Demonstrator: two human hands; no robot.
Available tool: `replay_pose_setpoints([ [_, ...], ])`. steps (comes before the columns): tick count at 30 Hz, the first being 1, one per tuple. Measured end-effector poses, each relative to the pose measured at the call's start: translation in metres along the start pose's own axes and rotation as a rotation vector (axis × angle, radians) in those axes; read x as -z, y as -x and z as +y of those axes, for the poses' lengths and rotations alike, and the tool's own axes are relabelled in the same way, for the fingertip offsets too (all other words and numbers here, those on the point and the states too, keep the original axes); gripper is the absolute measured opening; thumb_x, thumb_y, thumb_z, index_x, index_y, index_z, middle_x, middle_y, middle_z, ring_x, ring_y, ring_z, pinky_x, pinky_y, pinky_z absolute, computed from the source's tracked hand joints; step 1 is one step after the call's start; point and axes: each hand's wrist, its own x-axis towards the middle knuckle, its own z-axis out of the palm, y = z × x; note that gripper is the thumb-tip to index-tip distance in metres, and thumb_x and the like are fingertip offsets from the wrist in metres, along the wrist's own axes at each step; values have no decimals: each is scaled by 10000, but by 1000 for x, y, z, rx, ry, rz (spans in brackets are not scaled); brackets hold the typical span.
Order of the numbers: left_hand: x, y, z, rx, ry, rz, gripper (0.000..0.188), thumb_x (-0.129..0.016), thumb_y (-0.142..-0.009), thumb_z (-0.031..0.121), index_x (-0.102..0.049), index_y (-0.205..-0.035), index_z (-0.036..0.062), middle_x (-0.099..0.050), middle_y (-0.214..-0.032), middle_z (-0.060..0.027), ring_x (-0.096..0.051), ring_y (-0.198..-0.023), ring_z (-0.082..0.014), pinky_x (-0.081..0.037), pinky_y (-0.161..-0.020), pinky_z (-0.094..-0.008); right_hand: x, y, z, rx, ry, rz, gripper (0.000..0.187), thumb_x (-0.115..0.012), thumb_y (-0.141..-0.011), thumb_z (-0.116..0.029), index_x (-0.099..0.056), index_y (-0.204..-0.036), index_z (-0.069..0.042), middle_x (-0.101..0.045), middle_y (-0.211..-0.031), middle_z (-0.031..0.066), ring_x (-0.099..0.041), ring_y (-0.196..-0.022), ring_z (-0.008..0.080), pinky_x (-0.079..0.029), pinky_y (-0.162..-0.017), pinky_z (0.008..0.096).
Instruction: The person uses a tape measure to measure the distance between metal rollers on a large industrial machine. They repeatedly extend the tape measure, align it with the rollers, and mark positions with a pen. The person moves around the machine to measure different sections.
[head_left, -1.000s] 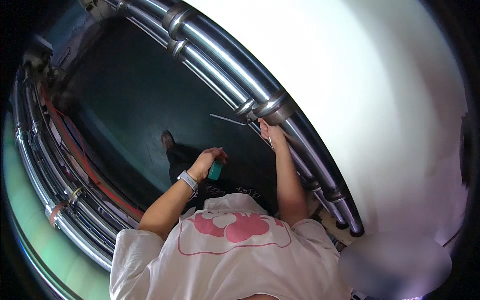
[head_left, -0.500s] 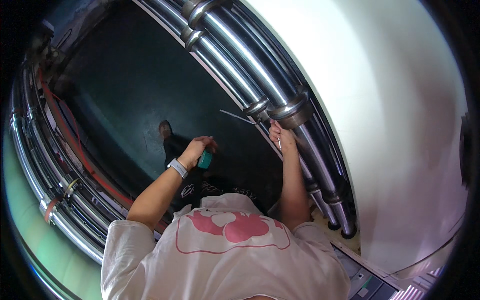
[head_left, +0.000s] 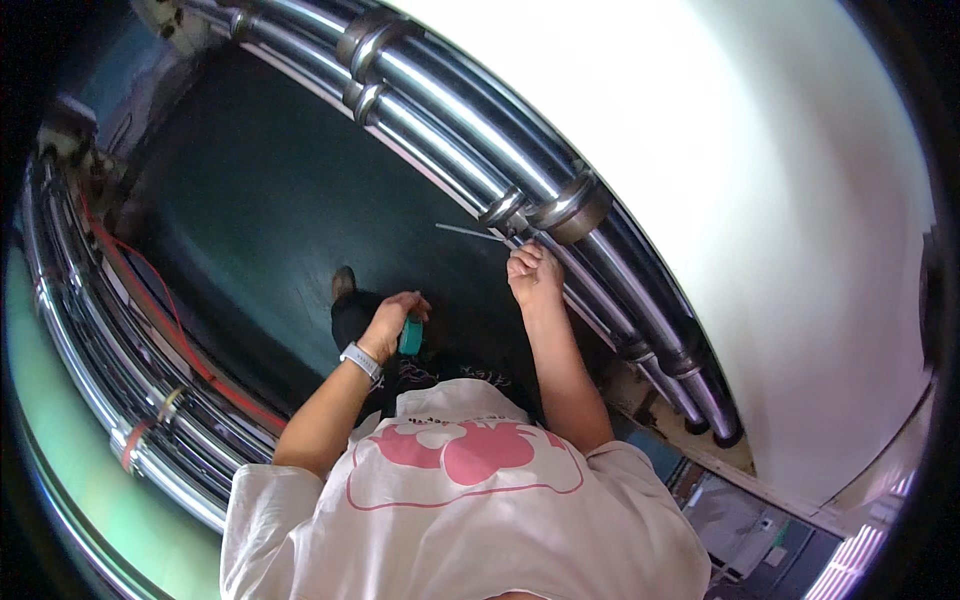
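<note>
View down over a person in a white T-shirt (head_left: 470, 510) w/ a pink print. Left hand (head_left: 392, 320) is curled closed round a small teal roll (head_left: 411, 336), prob. tape, held in front of the chest above the dark floor (head_left: 250, 220); a pale wristband (head_left: 361, 360) sits on that wrist. Right hand (head_left: 534, 275) is clenched against shiny chrome pipes (head_left: 450, 130), pinching a thin pale strip (head_left: 470, 232) that juts left, approx. level. Red cable (head_left: 150, 300) runs along more pipes at left. Strip's material hard to make out; shoe (head_left: 343, 283) partly hidden.
</note>
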Motion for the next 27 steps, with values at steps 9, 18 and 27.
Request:
replay_pose_setpoints([
  [9, 41, 34, 63, 21, -253, -130, 256, -441, -868, 203, -574, -776, 5, -567, -683, -73, -530, -648, -165, -405, -638, -264, -58, -7, 47, 356, -297, -90, 199, -429, -885, -205, -421, -726, -86, -404, -598, 7, -353, -498, 117, -322, -473, 258],
  [18, 122, 20, 143, 41, -382, -55, 215, -470, -843, 198, -569, -791, 14, -571, -712, -75, -524, -619, -162, -425, -558, -280, -38, -11, 62, 603, 418, 182, 161, -484, -851, -158, -538, -773, -28, -505, -616, 39, -444, -473, 106, -353, -371, 241],
  [27, 98, 9, 164, -25, -433, -151, 262, -451, -857, 225, -570, -789, 2, -569, -688, -78, -530, -641, -162, -424, -599, -283, -59, 7, 61, 498, 801, 149, 179, -468, -861, -163, -557, -805, -18, -536, -620, 59, -508, -510, 130, -436, -431, 278],
])
